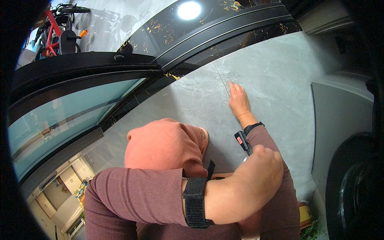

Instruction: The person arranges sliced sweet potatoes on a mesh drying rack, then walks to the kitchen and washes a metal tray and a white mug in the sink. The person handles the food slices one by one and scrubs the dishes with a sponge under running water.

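Note:
My left hand (259, 177) is curled against the maroon right sleeve (271, 150), gripping its fabric near the forearm, though its fingertips are hidden. A wide black hook-and-loop strap (196, 202) wraps the left forearm beside the left sleeve (144, 195). My right hand (239, 100) reaches out above the grey floor, holding nothing, with its fingers loosely extended. Around that wrist goes a black band (253, 127). A small black device (242, 141) with a red label sits alongside it. My knee in salmon-pink trousers (159, 144) is bent below, and part of a pink sandal (205, 139) shows.
Grey floor tiles (192, 96) meet a black, gold-veined threshold (216, 51). At left stands a black-framed glass door (81, 99). Beyond it is a red bicycle (52, 33). A grey panel (339, 120) and a black rounded object (354, 186) are at right. Greenery (310, 231) shows at lower right.

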The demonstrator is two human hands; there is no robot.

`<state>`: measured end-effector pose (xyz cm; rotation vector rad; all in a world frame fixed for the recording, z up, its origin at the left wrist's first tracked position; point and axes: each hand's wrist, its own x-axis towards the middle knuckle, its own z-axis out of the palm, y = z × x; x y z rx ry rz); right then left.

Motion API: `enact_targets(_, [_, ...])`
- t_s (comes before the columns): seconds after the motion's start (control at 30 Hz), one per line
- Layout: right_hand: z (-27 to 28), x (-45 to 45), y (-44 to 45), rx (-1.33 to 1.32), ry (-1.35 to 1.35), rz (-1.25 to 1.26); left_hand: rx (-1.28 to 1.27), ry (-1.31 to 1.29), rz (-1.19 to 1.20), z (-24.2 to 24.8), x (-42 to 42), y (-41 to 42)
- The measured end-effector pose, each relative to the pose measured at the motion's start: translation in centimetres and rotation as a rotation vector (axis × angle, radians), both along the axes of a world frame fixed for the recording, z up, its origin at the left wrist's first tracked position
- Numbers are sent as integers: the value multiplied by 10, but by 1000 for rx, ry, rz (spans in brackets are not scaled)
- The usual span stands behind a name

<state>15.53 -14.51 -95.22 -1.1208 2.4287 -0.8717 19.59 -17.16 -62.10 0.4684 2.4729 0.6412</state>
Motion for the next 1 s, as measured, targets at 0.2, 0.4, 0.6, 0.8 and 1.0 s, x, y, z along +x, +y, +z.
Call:
enact_targets(0.2, [3,14,-2,154,36,16,13,-12,-5,-1,-1,-1])
enact_targets(0.4, [7,27,-12,93,52,19,-20,30,-3,1,0,-3])
enact_targets(0.6, [4,20,-14,65,77,148,-22,-89,-32,5,-4,-2])
enact_targets(0.8, [8,17,-10,98,85,281,-27,-71,-23,5,-4,-4])
enact_targets(1.0, [6,-7,9,86,138,44,-19,-79,-19,5,-3,-2])
